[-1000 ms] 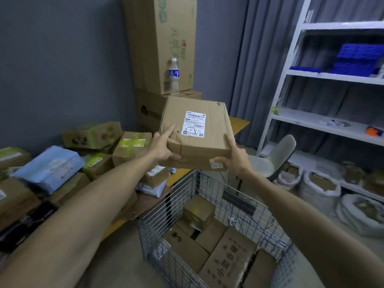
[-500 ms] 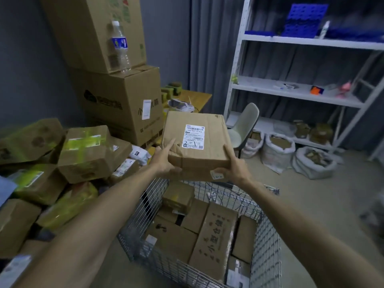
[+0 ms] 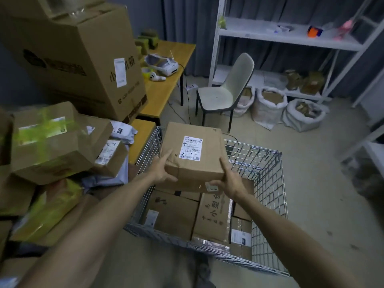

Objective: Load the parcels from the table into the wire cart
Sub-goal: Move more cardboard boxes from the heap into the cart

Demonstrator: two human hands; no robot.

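I hold a brown cardboard parcel (image 3: 193, 150) with a white shipping label over the far half of the wire cart (image 3: 268, 177). My left hand (image 3: 164, 169) grips its near left corner, thumb on top. Fingers underneath and thumb up the side, my right hand (image 3: 228, 179) grips the near right corner. Several brown boxes (image 3: 209, 217) lie flat inside the cart below the parcel. More parcels (image 3: 47, 146), some with green tape, are heaped on the table at the left.
Large cartons (image 3: 79, 59) stack at the back left beside a wooden table (image 3: 164, 90) with white devices. A grey chair (image 3: 226, 90), white shelving (image 3: 286, 38) and white sacks (image 3: 303, 115) stand beyond the cart. Bare floor lies to the right.
The parcel has come down and forward with both hands, from above the table edge to low over the cart. My view has tilted downward and turned right.
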